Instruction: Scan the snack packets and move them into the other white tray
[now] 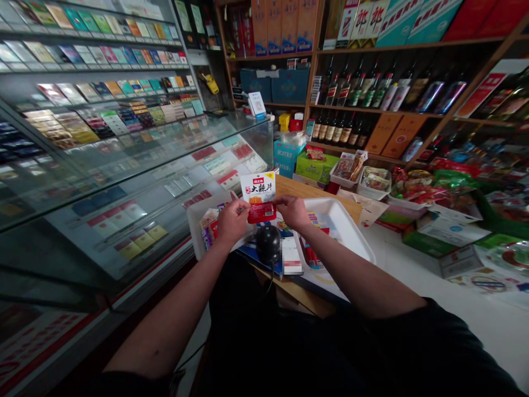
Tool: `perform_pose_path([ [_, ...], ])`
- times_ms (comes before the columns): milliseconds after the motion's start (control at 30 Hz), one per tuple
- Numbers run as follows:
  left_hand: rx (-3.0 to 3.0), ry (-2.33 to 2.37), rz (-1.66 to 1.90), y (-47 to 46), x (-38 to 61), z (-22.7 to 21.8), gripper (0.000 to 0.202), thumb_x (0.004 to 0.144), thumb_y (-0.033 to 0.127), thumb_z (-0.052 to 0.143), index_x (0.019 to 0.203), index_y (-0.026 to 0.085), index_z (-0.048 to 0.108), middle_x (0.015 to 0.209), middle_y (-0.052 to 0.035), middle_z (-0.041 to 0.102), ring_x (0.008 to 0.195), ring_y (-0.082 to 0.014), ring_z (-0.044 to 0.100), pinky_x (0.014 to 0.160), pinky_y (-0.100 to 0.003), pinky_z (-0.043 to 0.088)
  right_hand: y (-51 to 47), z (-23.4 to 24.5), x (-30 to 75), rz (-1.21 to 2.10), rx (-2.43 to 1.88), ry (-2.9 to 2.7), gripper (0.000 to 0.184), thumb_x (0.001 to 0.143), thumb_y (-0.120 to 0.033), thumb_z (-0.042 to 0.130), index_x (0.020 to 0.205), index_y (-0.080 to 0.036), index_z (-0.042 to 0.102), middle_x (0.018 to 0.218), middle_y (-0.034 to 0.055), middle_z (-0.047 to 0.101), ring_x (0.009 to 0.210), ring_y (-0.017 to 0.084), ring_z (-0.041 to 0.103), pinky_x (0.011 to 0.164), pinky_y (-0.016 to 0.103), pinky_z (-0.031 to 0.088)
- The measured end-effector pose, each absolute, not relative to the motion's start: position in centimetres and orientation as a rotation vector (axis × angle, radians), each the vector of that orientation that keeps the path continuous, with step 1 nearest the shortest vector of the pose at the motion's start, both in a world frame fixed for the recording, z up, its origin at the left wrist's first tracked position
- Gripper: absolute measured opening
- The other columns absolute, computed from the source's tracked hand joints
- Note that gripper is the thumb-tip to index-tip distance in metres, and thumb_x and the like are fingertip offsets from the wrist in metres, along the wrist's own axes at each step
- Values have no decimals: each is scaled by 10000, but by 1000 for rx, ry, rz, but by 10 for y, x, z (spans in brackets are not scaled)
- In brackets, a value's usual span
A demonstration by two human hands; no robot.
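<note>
Red-and-white snack packet [258,195] was held up in the head view, between the two hands, with its long axis close to upright and its red lower part level with the fingers. Left hand [234,222] was at the packet's lower left edge, and right hand [292,213] at its lower right edge. Fingers [276,202] of both hands were pressed together on the packet, clamped on it from either side. Neither hand looked clearly nearer; the packet sat about midway between them and rose above the fingertips.

Just below the fingers sat a black round object [268,244]. Under the right hand lay a white tray [339,221], and under the left hand a second white tray [197,223] held small packets. Beyond the fingers ran a wooden counter [306,191], with shelves of bottles [351,91] further off. Left of the left hand stood a glass display case [136,182] of cigarette packs.
</note>
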State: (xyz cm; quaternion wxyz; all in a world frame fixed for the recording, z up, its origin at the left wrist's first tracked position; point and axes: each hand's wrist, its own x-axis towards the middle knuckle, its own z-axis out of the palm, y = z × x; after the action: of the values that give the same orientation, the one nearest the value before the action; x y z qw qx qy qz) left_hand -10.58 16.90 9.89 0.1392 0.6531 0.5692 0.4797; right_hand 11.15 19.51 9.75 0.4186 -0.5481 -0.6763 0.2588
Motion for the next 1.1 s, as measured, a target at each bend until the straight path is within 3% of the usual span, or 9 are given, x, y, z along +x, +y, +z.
perform_pose_path([
  [167, 1894, 1710, 1372, 183, -104, 86, 52, 829, 250, 613, 795, 226, 644, 793, -2, 701, 733, -176, 616, 741, -286, 439, 202, 80, 120, 790, -1309, -1748, 409, 864, -92, 556, 1169, -246, 781, 1168, 8, 774, 1113, 170, 695, 1038, 293, 489],
  [367, 1832, 1706, 1370, 190, -108, 62, 34, 816, 252, 624, 833, 229, 606, 845, -17, 701, 802, -189, 649, 775, -294, 461, 198, 61, 121, 929, -1281, -1741, 465, 880, -105, 524, 1268, -241, 742, 1201, 21, 763, 1098, 189, 702, 1032, 332, 509],
  [600, 1709, 1703, 1415, 191, -112, 44, 237, 803, 253, 677, 1009, 225, 563, 927, -40, 740, 884, -210, 717, 826, -323, 517, 199, 47, 120, 954, -1231, -1757, 446, 868, -90, 522, 1225, -219, 756, 1227, 30, 755, 1138, 184, 687, 1075, 327, 470],
  [833, 1671, 1703, 1381, 194, -117, 28, 551, 820, 197, 676, 1343, 232, 503, 985, -44, 776, 967, -221, 737, 881, -354, 552, 200, 32, 117, 1009, -1148, -1659, 396, 866, -152, 558, 1201, -222, 756, 1174, 41, 765, 1071, 208, 696, 1014, 369, 509],
  [1100, 1651, 1711, 1380, 191, -115, 25, 582, 822, 202, 686, 1376, 230, 511, 997, -49, 779, 963, -236, 744, 910, -387, 558, 199, 31, 116, 1105, -1148, -1583, 346, 843, -208, 590, 1132, -215, 780, 1112, 40, 780, 1027, 220, 699, 1017, 396, 504],
])
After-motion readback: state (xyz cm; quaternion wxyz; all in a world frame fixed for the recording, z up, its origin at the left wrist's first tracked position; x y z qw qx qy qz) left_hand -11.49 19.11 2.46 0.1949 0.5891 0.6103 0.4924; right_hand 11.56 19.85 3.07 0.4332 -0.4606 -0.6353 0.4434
